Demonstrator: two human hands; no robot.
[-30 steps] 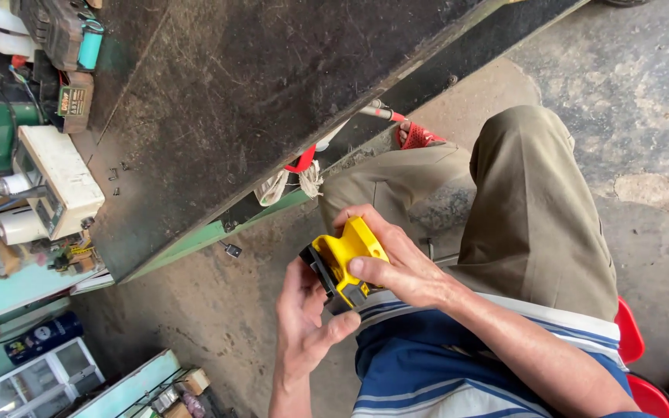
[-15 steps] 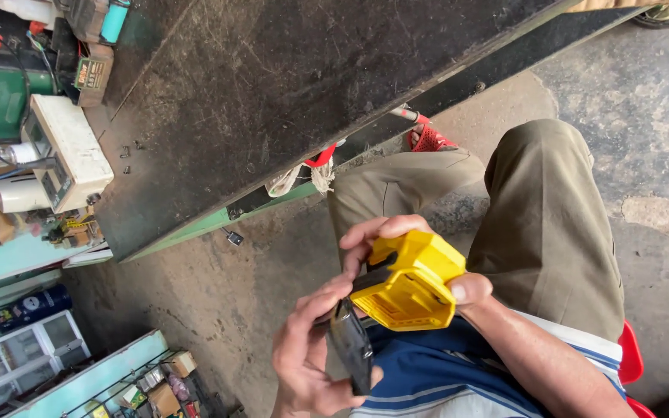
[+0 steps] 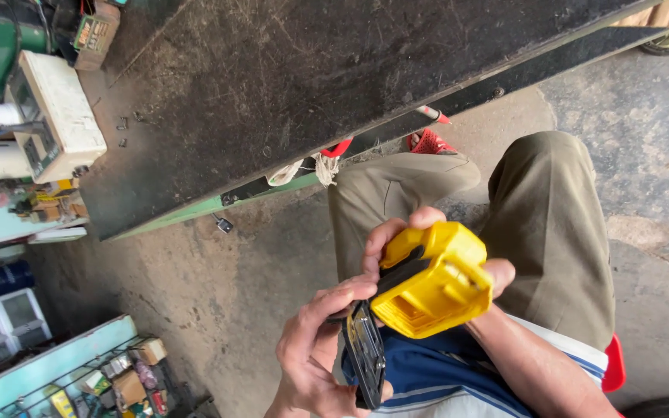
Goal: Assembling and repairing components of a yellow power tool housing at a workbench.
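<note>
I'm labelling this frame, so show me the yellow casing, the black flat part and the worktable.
yellow casing (image 3: 435,282), head view, on its broad top face.
black flat part (image 3: 367,358), head view, on its middle, beside the left hand's thumb.
worktable (image 3: 288,85), head view, on its bare dark top.

Even, soft daylight, fairly bright, no hard shadows. My hands (image 3: 365,310) and the yellow housing (image 3: 435,279) are well lit, the yellow near saturated but not clipped. The dark tabletop (image 3: 288,85) shows a dull sheen and visible scratches. Floor under its edge is shaded. Slight softness at the corners, wide-angle stretch at the frame edges.
</note>
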